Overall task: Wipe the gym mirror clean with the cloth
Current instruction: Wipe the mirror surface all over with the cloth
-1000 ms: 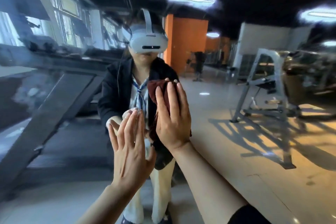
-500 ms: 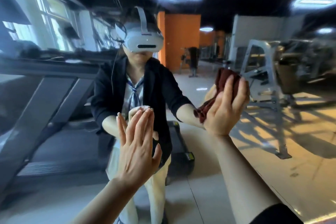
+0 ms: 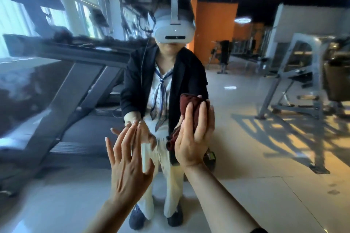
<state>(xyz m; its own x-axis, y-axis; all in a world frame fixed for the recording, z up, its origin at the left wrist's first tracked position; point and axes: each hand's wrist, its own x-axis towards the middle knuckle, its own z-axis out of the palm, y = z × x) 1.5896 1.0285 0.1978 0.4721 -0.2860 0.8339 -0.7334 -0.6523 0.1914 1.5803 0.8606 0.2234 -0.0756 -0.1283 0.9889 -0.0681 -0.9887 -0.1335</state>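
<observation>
Head view, only camera. The right hand (image 3: 193, 138) lies flat against the mirror (image 3: 265, 138), straight fingers pressing a bunched dark-red cloth (image 3: 191, 106) onto the glass. It is a flat-palm press and no clenched grasp. The cloth pokes out above the fingertips, and a tail hangs below the heel of the palm on the thumb side.

The left hand (image 3: 128, 161) sits just beside the right, lower and toward the thumb side of the grip. It is spread open, holds nothing, and its fingertips meet their reflection, so it appears to brace on the glass.

Beyond the grip the glass reflects the person, a treadmill (image 3: 62, 85) on the left-hand side and a grey frame machine (image 3: 295, 73) on the right-hand side.

Risks, as judgement:
- The cloth is wadded, so only a small patch likely touches; the strokes could leave unwiped bands.
- With no fingers curled round it, a quick stroke could roll the wad out from under the palm or drop it.
- The bare left palm probably prints fresh smudges beside the wiped patch.
- The loose tail may drag and streak.

Glass too blurred to judge how clean it is.
</observation>
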